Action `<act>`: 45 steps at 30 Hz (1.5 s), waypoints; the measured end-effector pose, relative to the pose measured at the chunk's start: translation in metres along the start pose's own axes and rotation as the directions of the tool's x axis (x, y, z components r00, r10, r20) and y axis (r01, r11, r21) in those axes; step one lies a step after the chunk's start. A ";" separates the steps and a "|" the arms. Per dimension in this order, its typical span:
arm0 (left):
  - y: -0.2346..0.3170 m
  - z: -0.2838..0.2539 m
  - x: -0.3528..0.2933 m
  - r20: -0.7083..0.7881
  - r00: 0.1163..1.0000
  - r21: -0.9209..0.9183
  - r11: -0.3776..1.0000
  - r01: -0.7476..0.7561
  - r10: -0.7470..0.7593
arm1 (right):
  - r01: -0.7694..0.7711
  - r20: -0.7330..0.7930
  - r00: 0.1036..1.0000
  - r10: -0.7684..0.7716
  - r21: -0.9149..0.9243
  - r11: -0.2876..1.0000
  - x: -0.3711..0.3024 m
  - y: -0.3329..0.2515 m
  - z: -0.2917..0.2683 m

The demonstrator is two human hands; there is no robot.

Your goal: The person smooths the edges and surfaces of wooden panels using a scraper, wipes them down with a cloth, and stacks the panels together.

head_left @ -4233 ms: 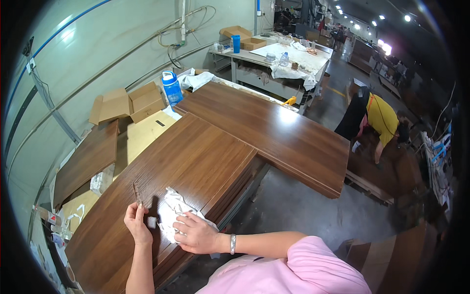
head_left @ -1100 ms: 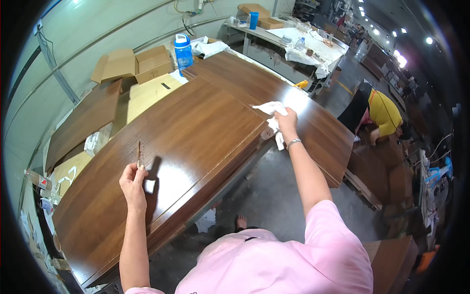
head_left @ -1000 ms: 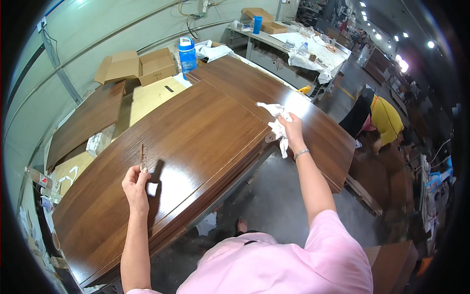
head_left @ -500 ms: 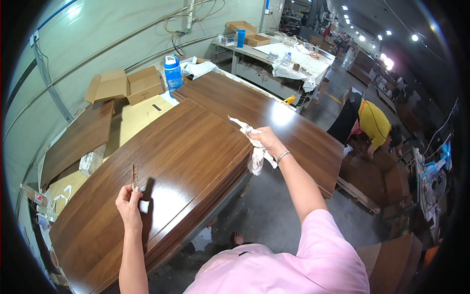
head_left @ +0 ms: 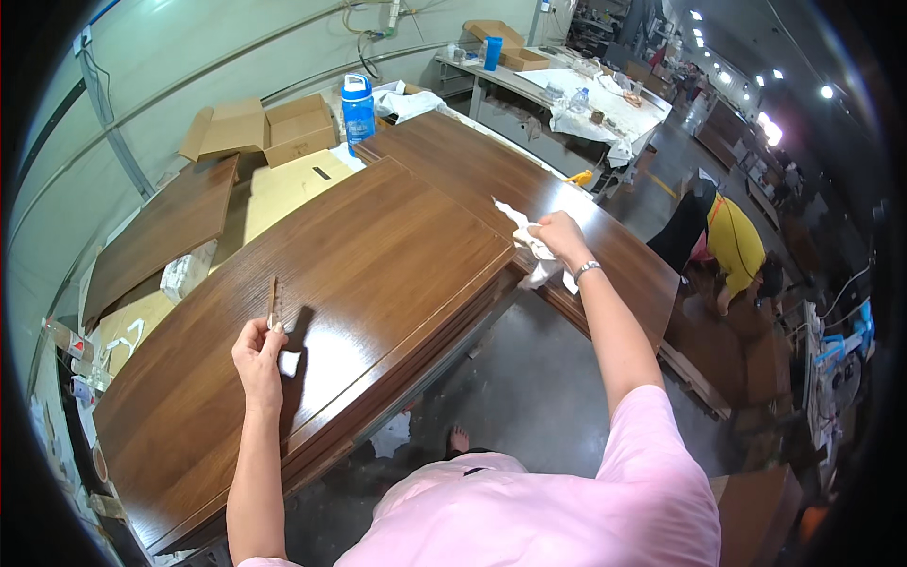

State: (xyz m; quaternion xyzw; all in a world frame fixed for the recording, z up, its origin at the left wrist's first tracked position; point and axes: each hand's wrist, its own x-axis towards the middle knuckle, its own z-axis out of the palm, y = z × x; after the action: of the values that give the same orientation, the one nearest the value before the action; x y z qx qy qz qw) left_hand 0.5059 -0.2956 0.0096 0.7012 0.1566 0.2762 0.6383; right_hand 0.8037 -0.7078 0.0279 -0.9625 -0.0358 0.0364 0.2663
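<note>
My left hand (head_left: 258,364) pinches a thin, narrow brown strip with a pale lower end (head_left: 273,300), upright above a dark brown wood panel (head_left: 350,255); its exact kind is unclear. A crumpled white rag (head_left: 522,230) is gripped in my right hand (head_left: 563,236), held over the panel's right corner where it meets a second brown panel (head_left: 472,156). The rag's ends hang loose on either side of my fist. More panels lie stacked beneath the first one.
A blue water bottle (head_left: 359,113) and an open cardboard box (head_left: 298,132) stand behind the panels. Another brown panel (head_left: 161,246) leans at the left. A cluttered worktable (head_left: 605,118) is farther back. A person in yellow (head_left: 735,241) bends over at the right.
My right hand and the rag have shifted right and slightly up in the view. My left hand is slightly higher, still pinching the strip. The whole scene has shifted a little with my head.
</note>
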 end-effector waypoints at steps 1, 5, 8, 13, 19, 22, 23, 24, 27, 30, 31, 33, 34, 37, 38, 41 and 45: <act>0.000 0.000 0.001 0.003 1.000 -0.015 1.000 0.004 -0.004 | -0.005 0.000 1.000 0.005 -0.001 1.000 0.003 0.004 0.006; -0.001 0.006 0.003 0.016 1.000 -0.001 1.000 0.016 -0.016 | 0.244 -0.171 0.963 -0.209 0.222 0.944 0.028 0.025 0.028; 0.000 -0.003 -0.002 -0.016 1.000 0.018 1.000 0.021 -0.020 | 0.045 0.154 0.982 -0.109 0.371 0.927 0.010 -0.018 0.025; 0.002 0.004 0.000 0.001 1.000 0.031 0.999 0.018 -0.018 | 0.103 0.404 0.864 -0.302 0.445 0.890 0.017 0.003 0.028; 0.000 0.003 0.000 -0.031 1.000 0.016 1.000 -0.006 0.007 | 0.069 0.442 0.850 -0.286 0.445 0.893 0.026 0.003 0.030; 0.000 0.002 0.001 -0.031 1.000 0.024 1.000 0.000 0.001 | 0.060 0.472 0.832 -0.291 0.446 0.893 0.026 0.001 0.024; -0.001 0.002 0.001 -0.031 1.000 0.024 1.000 0.001 0.000 | 0.034 0.497 0.821 -0.282 0.450 0.893 0.024 -0.002 0.023; -0.001 0.002 0.001 -0.028 1.000 0.016 1.000 -0.001 0.001 | 0.034 0.498 0.820 -0.282 0.449 0.893 0.027 0.001 0.025; 0.000 0.004 0.001 -0.018 1.000 -0.001 1.000 -0.009 0.009 | 0.073 0.482 0.813 -0.328 0.474 0.877 0.039 0.015 0.029; 0.000 0.003 0.000 -0.017 1.000 0.003 1.000 -0.010 0.010 | 0.065 0.515 0.800 -0.308 0.436 0.898 0.041 0.016 0.028; 0.000 0.001 0.000 -0.023 1.000 0.016 1.000 -0.006 0.006 | 0.032 0.487 0.819 -0.305 0.491 0.871 0.031 0.009 0.025; 0.001 0.001 0.000 -0.027 1.000 0.021 1.000 -0.004 0.004 | 0.000 0.459 0.838 -0.297 0.543 0.839 0.026 0.007 0.023; 0.002 0.002 0.000 -0.024 1.000 0.021 1.000 -0.003 0.004 | -0.063 0.493 0.818 -0.297 0.589 0.805 0.028 0.014 0.021; 0.003 0.003 -0.001 -0.006 1.000 0.035 0.999 0.022 -0.021 | -0.089 0.520 0.800 -0.298 0.595 0.799 0.032 0.019 0.017; 0.003 0.004 -0.001 -0.002 1.000 0.034 0.999 0.023 -0.023 | -0.048 0.513 0.804 -0.299 0.558 0.828 0.034 0.019 0.015; 0.004 0.002 -0.001 -0.010 1.000 0.014 1.000 0.014 -0.014 | -0.079 0.543 0.787 -0.293 0.559 0.825 0.038 0.018 0.017; 0.002 0.001 0.000 -0.008 1.000 0.023 0.999 0.023 -0.022 | -0.118 0.509 0.820 -0.262 0.597 0.793 0.030 0.017 0.018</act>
State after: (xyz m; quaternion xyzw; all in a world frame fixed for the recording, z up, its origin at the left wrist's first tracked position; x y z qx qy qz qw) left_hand 0.5063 -0.2967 0.0111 0.7056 0.1700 0.2698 0.6328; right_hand 0.8332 -0.7106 0.0017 -0.7681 -0.1382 0.3198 0.5373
